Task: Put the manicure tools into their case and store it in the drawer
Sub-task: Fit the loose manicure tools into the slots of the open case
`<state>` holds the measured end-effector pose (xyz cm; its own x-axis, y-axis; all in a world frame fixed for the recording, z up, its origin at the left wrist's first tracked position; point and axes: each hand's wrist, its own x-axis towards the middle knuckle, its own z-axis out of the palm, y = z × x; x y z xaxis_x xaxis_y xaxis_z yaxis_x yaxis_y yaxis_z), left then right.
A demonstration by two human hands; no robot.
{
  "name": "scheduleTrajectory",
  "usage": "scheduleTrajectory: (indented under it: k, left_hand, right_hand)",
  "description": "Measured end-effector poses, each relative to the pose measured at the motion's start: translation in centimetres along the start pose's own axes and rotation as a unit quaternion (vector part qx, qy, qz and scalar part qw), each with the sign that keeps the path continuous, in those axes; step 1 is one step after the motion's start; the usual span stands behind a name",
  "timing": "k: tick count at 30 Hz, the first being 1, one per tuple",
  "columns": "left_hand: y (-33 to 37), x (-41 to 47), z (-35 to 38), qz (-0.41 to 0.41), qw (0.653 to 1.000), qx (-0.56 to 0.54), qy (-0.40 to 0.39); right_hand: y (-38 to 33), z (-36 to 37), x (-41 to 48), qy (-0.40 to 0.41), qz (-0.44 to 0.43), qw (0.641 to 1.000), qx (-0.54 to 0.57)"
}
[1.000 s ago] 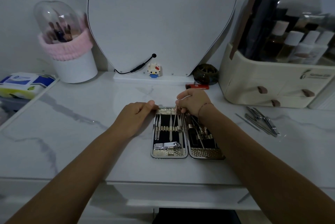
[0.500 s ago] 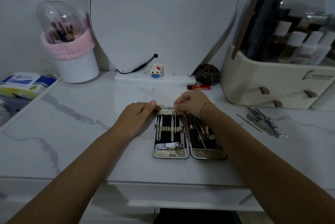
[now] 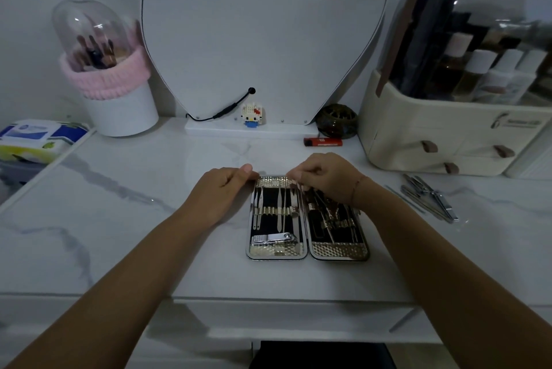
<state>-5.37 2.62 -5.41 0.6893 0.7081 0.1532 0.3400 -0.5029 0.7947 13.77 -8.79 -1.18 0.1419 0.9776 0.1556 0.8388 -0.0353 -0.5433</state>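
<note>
You're slotting tools: left hand (image 3: 222,189) pinches the case (image 3: 277,252) at its far-left corner, right hand (image 3: 325,177) pinches a thin tool (image 3: 294,193) — next likely means fetching the loose tools (image 3: 430,198) near the table's (image 3: 119,219) right edge.

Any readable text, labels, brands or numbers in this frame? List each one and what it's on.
No text here can be read.
Logo and a line of print on the front of the cosmetic organizer: too blurred to read.
Blue label on the wipes pack: print too blurred to read.
Marking on the red lighter: too small to read.
Labels on the bottles inside the organizer: none legible.
</note>
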Motion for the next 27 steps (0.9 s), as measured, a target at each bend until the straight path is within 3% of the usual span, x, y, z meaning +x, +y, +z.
scheduleTrajectory:
  k: [3, 6, 11, 23, 27]
  left_hand:
    - [0.0, -0.1, 0.0, 0.004, 1.000, -0.007, -0.001]
    - [-0.1, 0.0, 0.1, 0.006, 1.000, -0.012, -0.003]
    - [-1.1, 0.6, 0.5, -0.014, 0.997, -0.070, 0.007]
    - [-0.7, 0.4, 0.5, -0.006, 0.998, -0.050, 0.022]
    - [-0.7, 0.3, 0.5, -0.006, 0.998, -0.059, 0.022]
  right_hand:
    - [1.4, -1.6, -1.8, 0.076, 0.031, 0.997, -0.004]
    - [3.9, -4.6, -4.6, 0.157, 0.126, 0.979, -0.037]
    - [7.6, -7.4, -7.9, 0.148, 0.256, 0.950, -0.096]
    - [7.3, -6.5, -6.5, -0.039, 0.260, 0.938, -0.226]
    - [5.8, -6.0, -6.6, 0.017, 0.194, 0.971, -0.140]
